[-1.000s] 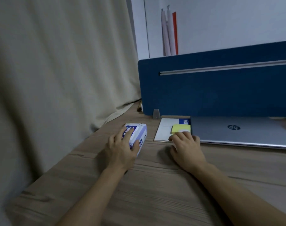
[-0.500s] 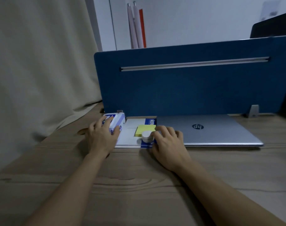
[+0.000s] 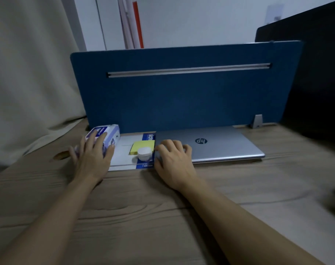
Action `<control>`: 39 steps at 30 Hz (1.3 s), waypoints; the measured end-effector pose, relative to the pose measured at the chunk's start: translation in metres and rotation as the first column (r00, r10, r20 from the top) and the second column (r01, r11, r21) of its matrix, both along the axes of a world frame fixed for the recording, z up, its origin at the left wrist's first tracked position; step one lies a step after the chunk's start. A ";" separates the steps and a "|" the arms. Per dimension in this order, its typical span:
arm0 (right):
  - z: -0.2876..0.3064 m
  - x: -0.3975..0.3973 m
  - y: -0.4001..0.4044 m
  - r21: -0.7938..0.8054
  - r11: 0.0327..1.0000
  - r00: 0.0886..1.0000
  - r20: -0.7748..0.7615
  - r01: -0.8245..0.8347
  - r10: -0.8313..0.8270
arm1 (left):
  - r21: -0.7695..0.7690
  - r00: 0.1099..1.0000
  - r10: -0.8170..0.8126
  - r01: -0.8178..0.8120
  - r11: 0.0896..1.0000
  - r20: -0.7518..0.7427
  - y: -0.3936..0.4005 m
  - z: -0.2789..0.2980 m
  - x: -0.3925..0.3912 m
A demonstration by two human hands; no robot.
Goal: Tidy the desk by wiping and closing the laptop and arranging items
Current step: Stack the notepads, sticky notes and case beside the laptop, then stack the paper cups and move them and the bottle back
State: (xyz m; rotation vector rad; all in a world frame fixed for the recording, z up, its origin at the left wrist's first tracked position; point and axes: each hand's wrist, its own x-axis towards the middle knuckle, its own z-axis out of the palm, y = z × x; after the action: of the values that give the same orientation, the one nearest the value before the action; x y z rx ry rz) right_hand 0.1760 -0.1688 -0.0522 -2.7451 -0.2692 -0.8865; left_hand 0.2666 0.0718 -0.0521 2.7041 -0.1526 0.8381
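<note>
A silver laptop (image 3: 220,144) lies closed against the blue divider. To its left lies a white and blue notepad (image 3: 124,152) with a yellow sticky-note pad (image 3: 141,147) and a small white round case (image 3: 144,153) on it. At the far left is a white and purple wipes pack (image 3: 107,133). My left hand (image 3: 92,155) rests on top of the wipes pack, fingers spread over it. My right hand (image 3: 172,161) lies flat on the laptop's front left corner, fingers apart, thumb beside the white case.
The blue divider panel (image 3: 182,96) stands along the desk's back edge, with a grey bracket (image 3: 257,121) at its right foot. A beige curtain (image 3: 29,73) hangs at the left. A dark panel (image 3: 315,83) rises at the right. A cable hole (image 3: 60,155) sits left of my left hand.
The wipes pack moved back toward the divider under my left hand. My right hand shifted from the notepad onto the laptop's corner, uncovering the white case. The view swung right.
</note>
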 end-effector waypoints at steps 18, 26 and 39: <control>-0.003 -0.230 -0.108 0.201 0.946 0.967 -0.058 0.255 -0.249 | -0.161 0.819 -0.572 0.572 0.804 0.053 -0.158 0.012 -0.247; 0.000 -0.329 -0.147 0.476 0.810 0.939 -0.142 0.341 -0.312 | -0.292 0.757 -0.653 0.623 0.726 -0.009 -0.213 0.001 -0.323; 0.000 -0.337 -0.231 0.779 0.480 0.895 -0.227 0.403 -0.384 | -0.466 0.551 -0.812 0.678 0.569 -0.190 -0.299 0.000 -0.342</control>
State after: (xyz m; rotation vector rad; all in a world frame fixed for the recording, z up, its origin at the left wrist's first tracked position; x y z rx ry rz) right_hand -0.1614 -0.3999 -0.0520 -1.9106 0.6766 -0.7884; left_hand -0.0756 -0.2274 -0.0523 2.0509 -0.9287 0.0279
